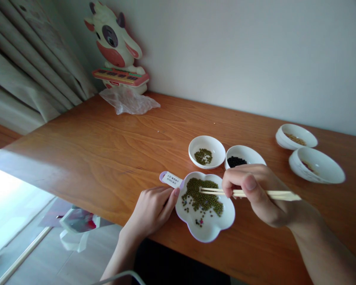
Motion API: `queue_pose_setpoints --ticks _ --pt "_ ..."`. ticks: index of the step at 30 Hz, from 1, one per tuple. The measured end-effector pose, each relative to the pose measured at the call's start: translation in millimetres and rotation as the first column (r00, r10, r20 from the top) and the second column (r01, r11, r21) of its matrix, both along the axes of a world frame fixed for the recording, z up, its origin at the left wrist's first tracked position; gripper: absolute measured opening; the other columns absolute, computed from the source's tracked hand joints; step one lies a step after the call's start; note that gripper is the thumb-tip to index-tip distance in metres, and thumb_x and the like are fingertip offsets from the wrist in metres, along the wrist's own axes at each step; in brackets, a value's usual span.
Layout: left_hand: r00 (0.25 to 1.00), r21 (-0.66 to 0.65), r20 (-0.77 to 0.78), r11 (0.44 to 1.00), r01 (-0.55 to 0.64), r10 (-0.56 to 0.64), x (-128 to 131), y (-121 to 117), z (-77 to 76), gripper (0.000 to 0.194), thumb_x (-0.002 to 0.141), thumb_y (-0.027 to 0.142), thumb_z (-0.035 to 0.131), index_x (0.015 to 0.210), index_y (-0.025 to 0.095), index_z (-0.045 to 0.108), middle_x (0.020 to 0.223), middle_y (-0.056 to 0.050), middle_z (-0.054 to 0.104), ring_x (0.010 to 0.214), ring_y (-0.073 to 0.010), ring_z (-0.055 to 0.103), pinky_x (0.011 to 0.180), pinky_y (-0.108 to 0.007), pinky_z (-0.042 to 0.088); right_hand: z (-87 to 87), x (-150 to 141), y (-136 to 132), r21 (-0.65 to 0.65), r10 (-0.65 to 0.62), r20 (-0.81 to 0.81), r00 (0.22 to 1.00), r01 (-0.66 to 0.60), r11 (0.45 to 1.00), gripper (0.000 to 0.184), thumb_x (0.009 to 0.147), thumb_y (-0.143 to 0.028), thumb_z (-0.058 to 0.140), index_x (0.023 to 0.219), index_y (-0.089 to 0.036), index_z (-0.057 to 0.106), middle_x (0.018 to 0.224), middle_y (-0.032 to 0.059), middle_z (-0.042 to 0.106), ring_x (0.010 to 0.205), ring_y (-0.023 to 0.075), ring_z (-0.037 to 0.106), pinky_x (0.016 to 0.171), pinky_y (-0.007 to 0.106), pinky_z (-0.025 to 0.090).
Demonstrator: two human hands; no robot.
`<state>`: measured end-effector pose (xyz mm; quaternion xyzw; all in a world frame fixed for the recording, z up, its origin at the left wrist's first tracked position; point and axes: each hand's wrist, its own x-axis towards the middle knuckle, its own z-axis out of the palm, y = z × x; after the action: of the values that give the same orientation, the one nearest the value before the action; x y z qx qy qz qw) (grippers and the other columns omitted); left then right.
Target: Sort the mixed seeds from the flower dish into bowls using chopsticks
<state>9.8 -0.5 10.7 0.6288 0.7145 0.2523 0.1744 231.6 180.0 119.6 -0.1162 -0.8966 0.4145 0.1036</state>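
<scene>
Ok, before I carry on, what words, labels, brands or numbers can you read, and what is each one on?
None can be quoted with confidence:
White label on the handle of the flower-shaped dish: small dark characters, too blurred to read.
Red badge on the front of the cow toy: pale marks, too small to read.
No other writing can be made out.

The tabletop (121,146) is orange-brown wood, smooth, with visible grain and a soft sheen. The chopsticks (216,191) look like pale, matt wood. The flower-shaped dish (209,233) is smooth and glossy, seemingly plastic, with a paper-like label (171,179) on its handle. The cow-shaped toy keyboard (121,76) looks like smooth plastic; the bag (130,101) is thin, crinkled clear plastic. The curtain (26,59) is matt, folded cloth.
</scene>
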Motion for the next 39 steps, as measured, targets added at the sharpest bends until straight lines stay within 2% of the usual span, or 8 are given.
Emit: queue_pose_setpoints --ticks 7,15,25,34,39 --pt "1.0 -0.009 -0.005 1.0 0.004 -0.004 0.0 -0.2 -1.5 0.045 0.111 0.035 0.035 0.072 0.019 0.048 0.069 -0.002 0.06 0.061 -0.0128 0.054 0.065 -0.026 0.038 -1.0 0.0 -1.2 -0.046 -0.019 -0.049 0.999 0.017 0.999 0.067 0.108 -0.063 0.021 0.075 -0.019 0.06 0.065 0.0011 0.056 0.058 0.0125 0.05 0.056 0.031 0.036" --pt "1.0 -0.019 0.016 1.0 0.019 -0.018 -1.1 -0.6 -5.1 0.043 0.111 0.035 0.035 0.074 0.02 0.048 0.072 -0.002 0.061 0.065 -0.0138 0.056 0.069 -0.027 0.04 2.2 4.1 0.2 -0.054 -0.032 -0.092 0.995 0.027 0.998 0.066 0.107 -0.064 0.022 0.076 -0.02 0.061 0.066 0.0018 0.058 0.058 0.0134 0.051 0.055 0.031 0.036" --pt "1.0 -0.045 0.027 0.999 0.011 -0.009 -1.1 0.2 -5.8 0.043 0.112 0.037 0.034 0.074 0.02 0.047 0.072 -0.001 0.061 0.066 -0.0142 0.056 0.069 -0.027 0.039 0.6 -0.6 -1.1 -0.073 -0.086 -0.046 0.995 0.083 0.994 0.066 0.108 -0.064 0.021 0.075 -0.02 0.059 0.063 0.0006 0.055 0.057 0.0137 0.05 0.056 0.032 0.037" --pt "1.0 -0.051 0.026 0.999 0.007 -0.006 -1.4 -2.0 -6.6 0.043 0.111 0.037 0.034 0.074 0.02 0.048 0.072 -0.002 0.061 0.066 -0.0137 0.056 0.069 -0.027 0.039 -0.8 -1.8 -3.3 -0.062 -0.094 -0.075 0.993 0.089 0.994 0.064 0.108 -0.064 0.021 0.073 -0.021 0.053 0.063 0.0002 0.055 0.057 0.0132 0.049 0.055 0.031 0.036" --pt "0.999 -0.048 0.039 0.999 0.005 -0.003 -1.6 -0.6 -7.8 0.044 0.112 0.038 0.034 0.074 0.02 0.048 0.072 -0.001 0.06 0.065 -0.0129 0.054 0.069 -0.026 0.038 -2.6 -3.4 -3.9 -0.077 -0.108 -0.11 0.988 0.1 0.992 0.064 0.109 -0.061 0.024 0.071 -0.02 0.055 0.062 -0.0006 0.056 0.056 0.0109 0.051 0.054 0.028 0.038"
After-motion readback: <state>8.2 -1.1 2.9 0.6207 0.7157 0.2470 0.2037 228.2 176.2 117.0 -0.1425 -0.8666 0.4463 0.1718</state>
